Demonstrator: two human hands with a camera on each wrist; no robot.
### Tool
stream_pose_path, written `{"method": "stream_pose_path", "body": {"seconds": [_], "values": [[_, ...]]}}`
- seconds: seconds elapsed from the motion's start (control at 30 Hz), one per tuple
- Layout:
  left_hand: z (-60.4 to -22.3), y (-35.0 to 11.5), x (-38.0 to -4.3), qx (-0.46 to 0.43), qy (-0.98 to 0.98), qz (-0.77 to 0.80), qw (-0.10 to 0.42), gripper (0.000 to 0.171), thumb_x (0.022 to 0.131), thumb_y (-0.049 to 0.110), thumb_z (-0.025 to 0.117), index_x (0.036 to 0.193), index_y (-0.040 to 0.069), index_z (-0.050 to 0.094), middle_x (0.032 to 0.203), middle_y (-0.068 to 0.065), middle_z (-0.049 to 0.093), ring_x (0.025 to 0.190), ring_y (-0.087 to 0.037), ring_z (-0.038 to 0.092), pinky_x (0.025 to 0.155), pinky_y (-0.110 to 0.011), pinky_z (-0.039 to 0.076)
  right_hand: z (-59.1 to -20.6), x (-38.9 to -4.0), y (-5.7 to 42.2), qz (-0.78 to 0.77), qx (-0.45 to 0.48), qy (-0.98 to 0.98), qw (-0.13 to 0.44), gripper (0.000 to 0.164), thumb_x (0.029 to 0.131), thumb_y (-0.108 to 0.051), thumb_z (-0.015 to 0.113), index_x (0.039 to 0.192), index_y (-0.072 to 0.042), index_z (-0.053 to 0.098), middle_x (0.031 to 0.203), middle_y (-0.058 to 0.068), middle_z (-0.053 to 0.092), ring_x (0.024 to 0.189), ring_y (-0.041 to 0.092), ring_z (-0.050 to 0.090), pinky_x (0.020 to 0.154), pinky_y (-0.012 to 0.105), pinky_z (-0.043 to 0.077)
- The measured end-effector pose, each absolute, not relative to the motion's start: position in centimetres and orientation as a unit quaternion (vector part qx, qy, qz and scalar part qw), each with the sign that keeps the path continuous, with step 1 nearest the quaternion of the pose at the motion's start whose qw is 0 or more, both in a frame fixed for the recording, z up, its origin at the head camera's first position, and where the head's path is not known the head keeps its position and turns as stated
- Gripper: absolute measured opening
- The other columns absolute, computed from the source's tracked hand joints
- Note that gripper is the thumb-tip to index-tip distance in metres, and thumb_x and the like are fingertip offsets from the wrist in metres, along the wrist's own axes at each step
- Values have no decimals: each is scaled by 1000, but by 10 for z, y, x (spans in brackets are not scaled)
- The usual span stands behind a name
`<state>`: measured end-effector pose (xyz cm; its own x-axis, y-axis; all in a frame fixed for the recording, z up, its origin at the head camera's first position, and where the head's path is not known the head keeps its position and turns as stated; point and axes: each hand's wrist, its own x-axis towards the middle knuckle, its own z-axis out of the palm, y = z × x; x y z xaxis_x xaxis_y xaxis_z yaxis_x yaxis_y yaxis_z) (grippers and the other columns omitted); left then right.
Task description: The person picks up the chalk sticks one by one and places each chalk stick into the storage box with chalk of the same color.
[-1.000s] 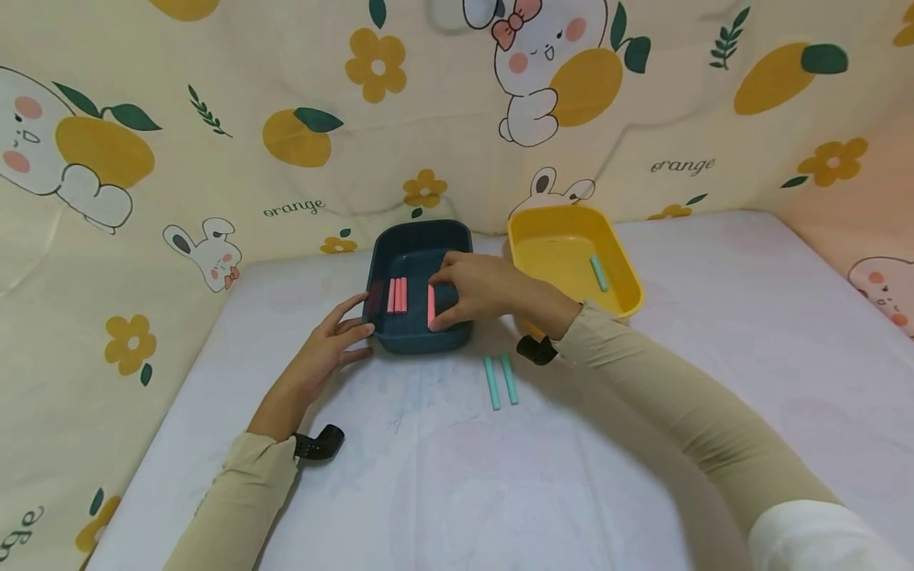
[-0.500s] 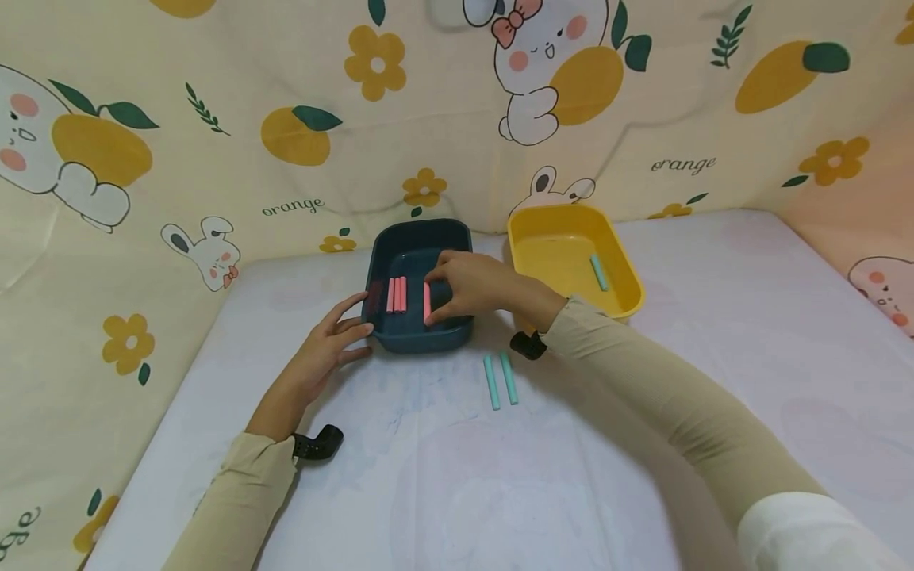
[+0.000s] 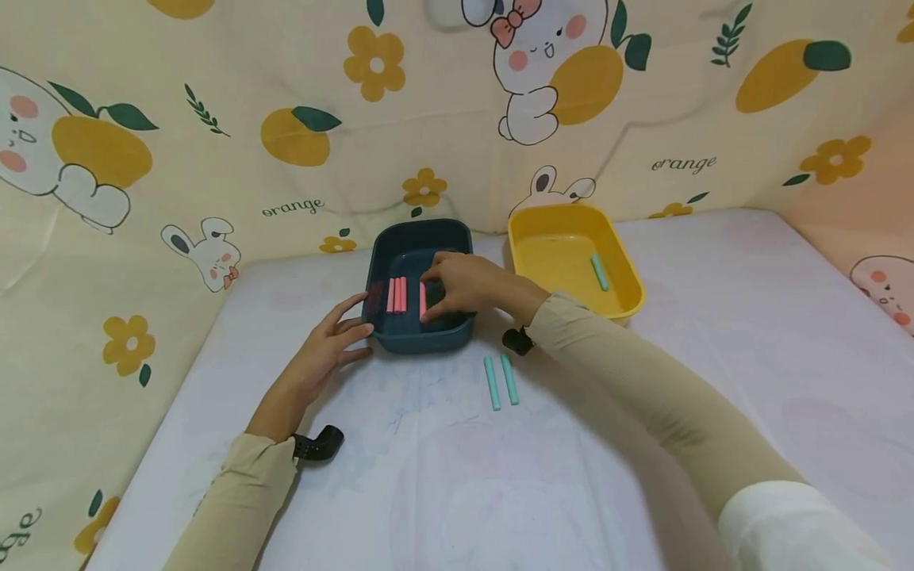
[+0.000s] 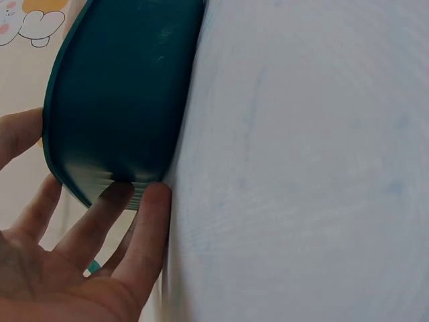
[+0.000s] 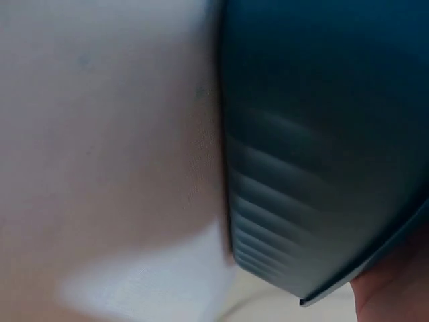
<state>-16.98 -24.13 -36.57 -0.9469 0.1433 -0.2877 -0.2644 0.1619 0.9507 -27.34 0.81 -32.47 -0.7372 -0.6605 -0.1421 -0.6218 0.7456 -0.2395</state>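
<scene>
My right hand (image 3: 471, 283) reaches over the right rim of a dark blue bin (image 3: 421, 342) and pinches a pink chalk stick (image 3: 423, 302) lengthwise between thumb and fingers. To its left, several pink chalk sticks (image 3: 397, 295) lie side by side on the bin's floor. My left hand (image 3: 327, 349) rests its extended fingers against the bin's left side. In the left wrist view, those fingers (image 4: 151, 228) touch the bin's outer wall (image 4: 120, 100). The right wrist view shows mostly the bin's ribbed outer wall (image 5: 281, 168), with a bit of the hand (image 5: 392, 288) at lower right.
A yellow bin (image 3: 630, 293) stands to the right of the blue one, with a mint green chalk stick (image 3: 599, 272) inside. Two mint green chalk sticks (image 3: 501, 382) lie on the white-covered table (image 3: 457, 492) in front. A printed cloth (image 3: 428, 119) hangs behind the bins.
My right hand has shifted slightly left inside the blue bin, bringing the pinched pink chalk stick closer to the pink row. My left hand has stayed in place.
</scene>
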Motion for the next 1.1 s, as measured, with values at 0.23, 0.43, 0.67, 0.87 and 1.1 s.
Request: {"method": "stream_pose_path", "body": {"seconds": [0.23,0.43,0.67,0.87,1.1], "values": [[-368,-243,-171,-43,747,644,159,66,101,22,57,158,31,25,158,-17,37,140,-33,44,115,-50,41,-330,-284,1,-74,-356,925,108,80,77,-66,74,139,-18,59,133,5,55,105,17,54,98,35,53],[-368,-244,-171,-39,747,644,159,66,101,24,57,158,32,25,157,-16,38,140,-32,44,115,-50,41,-338,-291,-7,-50,-351,929,109,81,77,-70,71,140,-20,58,137,4,53,110,17,54,103,40,50],[-366,-244,-170,-33,745,645,166,66,101,25,58,158,33,25,158,-16,37,141,-32,43,116,-50,40,-337,-296,-10,-24,-337,934,115,81,77,-74,67,141,-25,57,144,2,51,117,20,56,104,49,47],[-367,-247,-171,-35,743,647,168,67,100,26,59,157,33,25,158,-16,37,141,-33,42,116,-51,39,-337,-303,-17,-28,-334,934,121,78,79,-72,66,140,-24,57,147,1,49,124,21,53,108,50,44],[-368,-246,-171,-29,745,646,164,67,100,26,59,158,31,25,158,-17,35,142,-33,41,116,-52,38,-337,-305,-18,-13,-329,937,120,78,81,-71,66,143,-25,53,149,0,43,125,22,53,108,49,45]]}}
